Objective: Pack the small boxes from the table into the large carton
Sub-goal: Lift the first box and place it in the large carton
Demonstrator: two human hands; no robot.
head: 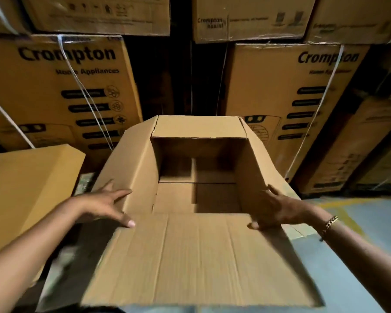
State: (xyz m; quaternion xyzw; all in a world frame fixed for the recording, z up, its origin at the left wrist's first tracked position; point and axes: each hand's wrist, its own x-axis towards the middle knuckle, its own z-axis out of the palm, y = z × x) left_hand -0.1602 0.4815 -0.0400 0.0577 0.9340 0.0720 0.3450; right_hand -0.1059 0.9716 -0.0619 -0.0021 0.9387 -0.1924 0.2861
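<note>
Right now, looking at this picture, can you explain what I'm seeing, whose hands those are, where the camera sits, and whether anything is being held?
This is one picture from a camera worn on a person's head, looking forward and down. The left hand and right hand are bare and spread open, pressing the side flaps of a large carton. Its flaps are folded out, and nothing shows inside. Neither hand grips anything. Behind it stand stacked printed cartons bound with white straps. A plain brown box sits at the left. No small boxes are visible.
</note>
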